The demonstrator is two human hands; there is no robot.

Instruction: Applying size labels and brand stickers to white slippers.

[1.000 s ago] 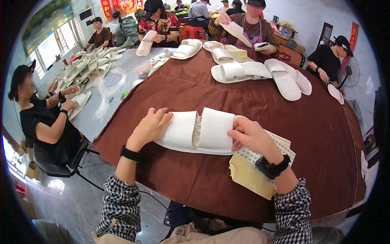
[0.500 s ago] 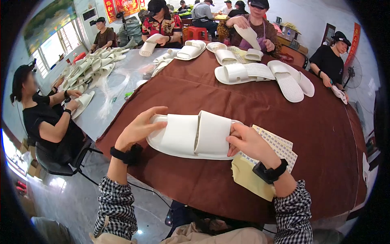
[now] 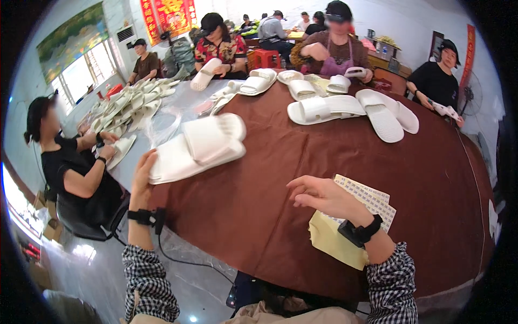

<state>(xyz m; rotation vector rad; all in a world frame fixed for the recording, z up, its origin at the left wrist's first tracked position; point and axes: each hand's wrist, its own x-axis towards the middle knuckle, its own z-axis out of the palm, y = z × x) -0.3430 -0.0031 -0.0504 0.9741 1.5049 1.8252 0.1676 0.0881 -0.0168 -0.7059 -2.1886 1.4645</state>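
Observation:
My left hand (image 3: 143,175) is closed on one end of a pair of white slippers (image 3: 197,148), which seem to be fitted one into the other. The slippers are raised over the left edge of the brown cloth, tilted up to the right and a little blurred. My right hand (image 3: 318,195) holds nothing; its fingers are loosely bent and apart, above the cloth. Under and beside the right wrist lie sheets of small printed stickers (image 3: 372,201) and a yellowish backing sheet (image 3: 337,243).
A brown cloth (image 3: 243,216) covers the table. Across it lie more white slippers (image 3: 324,109), and a heap of slippers (image 3: 132,105) fills the far left. Several people sit around, some handling slippers. A cable (image 3: 189,263) hangs from my left wristband.
My left hand has lifted the slippers off the cloth and carried them left and away from me. My right hand has let go of them and stayed near the sticker sheets.

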